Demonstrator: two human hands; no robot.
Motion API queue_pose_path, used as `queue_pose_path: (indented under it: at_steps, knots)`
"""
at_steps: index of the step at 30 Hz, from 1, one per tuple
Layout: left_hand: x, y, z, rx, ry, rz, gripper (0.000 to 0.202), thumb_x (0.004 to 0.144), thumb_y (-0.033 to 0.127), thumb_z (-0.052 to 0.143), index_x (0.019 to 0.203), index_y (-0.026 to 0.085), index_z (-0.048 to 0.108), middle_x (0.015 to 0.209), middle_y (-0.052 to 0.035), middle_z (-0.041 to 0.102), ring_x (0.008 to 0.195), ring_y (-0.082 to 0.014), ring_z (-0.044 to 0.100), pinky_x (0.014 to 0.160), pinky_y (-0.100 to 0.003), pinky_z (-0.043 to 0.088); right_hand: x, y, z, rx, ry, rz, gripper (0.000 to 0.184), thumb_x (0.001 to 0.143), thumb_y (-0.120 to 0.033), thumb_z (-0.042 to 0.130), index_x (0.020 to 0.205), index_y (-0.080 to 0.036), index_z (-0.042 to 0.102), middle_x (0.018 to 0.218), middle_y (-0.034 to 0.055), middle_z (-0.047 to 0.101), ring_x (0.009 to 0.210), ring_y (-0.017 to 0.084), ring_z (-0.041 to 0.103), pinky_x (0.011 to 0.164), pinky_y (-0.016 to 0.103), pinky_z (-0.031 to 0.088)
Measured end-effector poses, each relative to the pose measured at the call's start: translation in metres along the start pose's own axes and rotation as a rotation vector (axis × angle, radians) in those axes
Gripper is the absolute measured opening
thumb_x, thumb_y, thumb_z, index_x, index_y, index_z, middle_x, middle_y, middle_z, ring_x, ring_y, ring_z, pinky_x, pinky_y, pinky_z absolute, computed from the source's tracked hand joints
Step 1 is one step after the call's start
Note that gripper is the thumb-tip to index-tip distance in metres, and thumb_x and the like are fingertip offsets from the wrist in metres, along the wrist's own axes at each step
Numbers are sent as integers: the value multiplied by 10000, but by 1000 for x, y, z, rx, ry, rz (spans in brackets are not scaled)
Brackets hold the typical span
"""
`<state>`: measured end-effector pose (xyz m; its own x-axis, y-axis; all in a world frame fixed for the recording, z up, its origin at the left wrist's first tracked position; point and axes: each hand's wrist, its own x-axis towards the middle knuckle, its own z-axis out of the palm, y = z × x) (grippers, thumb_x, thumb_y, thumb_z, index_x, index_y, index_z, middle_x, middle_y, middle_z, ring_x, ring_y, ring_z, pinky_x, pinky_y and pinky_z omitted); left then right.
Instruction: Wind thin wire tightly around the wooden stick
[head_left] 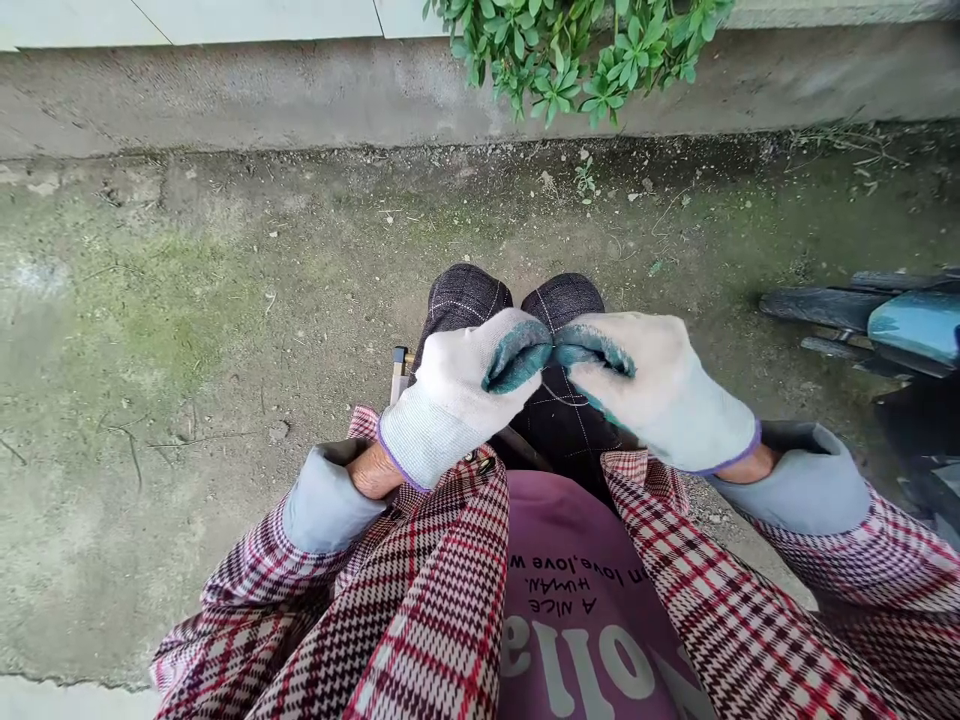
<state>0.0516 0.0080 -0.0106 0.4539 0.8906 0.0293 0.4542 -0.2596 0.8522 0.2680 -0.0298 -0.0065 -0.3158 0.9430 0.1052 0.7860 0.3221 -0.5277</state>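
Observation:
Both my hands wear white knit gloves with teal-coated palms and fingers. My left hand (469, 390) and my right hand (656, 385) meet fingertip to fingertip over my knees, which are in dark checked trousers (559, 300). The fingers of each hand are curled inward and pressed together. Whether anything sits between the fingertips is hidden. I wear a red plaid jacket (420, 590) over a purple printed shirt (577, 600).
A wooden-handled tool (398, 368) pokes out by my left knee. Mossy concrete ground (172, 300) spreads around me. A low concrete wall (262, 90) with a green leafy plant (577, 50) runs along the back. A blue and black vehicle part (900, 330) stands at the right.

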Motion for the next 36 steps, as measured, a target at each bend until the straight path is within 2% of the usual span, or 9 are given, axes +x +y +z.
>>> queue_pose_path:
  at_steps: [3,7,12,16,18,22,26,30,36]
  knots:
    - [3,-1,0,-162,-7,-83,133,839,119,747,915,223,781,857,-2,823,777,-179,776,745,-267,646,-4,5,2,129,43,-29,226,979,-197,572,1016,-227,793,983,43,844,878,235,798,798,353,614]
    - [6,-2,-2,-349,-27,-89,45,848,157,727,869,174,764,870,-22,811,812,-181,768,775,-267,651,-7,3,-2,4,23,-67,216,1027,-226,596,1086,-269,799,1091,44,858,981,266,817,872,387,627]
    - [11,-9,-2,-447,-59,-185,68,818,135,689,815,161,751,845,-26,806,807,-166,762,772,-247,637,-6,-5,-4,11,23,6,231,977,-206,695,1184,-260,783,1052,71,863,929,303,840,814,401,651]
    - [12,-13,0,-487,-89,-204,82,810,150,694,829,158,774,858,-33,818,822,-172,773,777,-247,641,-7,-8,-6,40,74,130,390,977,-289,767,1364,-260,727,1036,54,860,851,308,840,699,390,653]
    - [11,-13,0,-495,-94,-206,89,811,162,704,839,158,788,869,-36,827,831,-178,780,781,-251,644,-7,-9,-9,6,76,137,337,994,-326,759,1326,-276,738,1009,44,855,812,298,829,653,382,629]
    - [11,-11,-2,-497,-133,-246,136,804,178,711,880,154,821,934,-47,853,880,-192,796,796,-255,650,-8,-10,-16,-136,35,-26,102,1021,-269,689,1079,-240,768,971,79,844,821,294,810,702,397,601]
    - [13,-11,-3,-473,-185,-282,134,807,223,753,882,146,832,952,-55,861,905,-207,803,816,-268,661,-8,-8,-16,-245,3,-118,186,1049,-266,616,1093,-200,785,995,126,838,833,318,794,679,422,577]
    - [15,-13,0,-445,-156,-268,93,780,202,755,834,157,817,880,-39,847,871,-203,796,797,-263,662,-8,-8,-16,-271,54,-197,267,1069,-255,579,1205,-127,770,1056,144,847,882,301,805,721,402,594]
    - [13,-8,5,-464,-94,-270,75,773,167,711,799,173,781,842,-26,828,842,-187,786,785,-264,662,-7,-13,-22,-439,39,-230,331,1098,-268,482,933,-186,757,863,94,792,715,240,702,609,364,484]
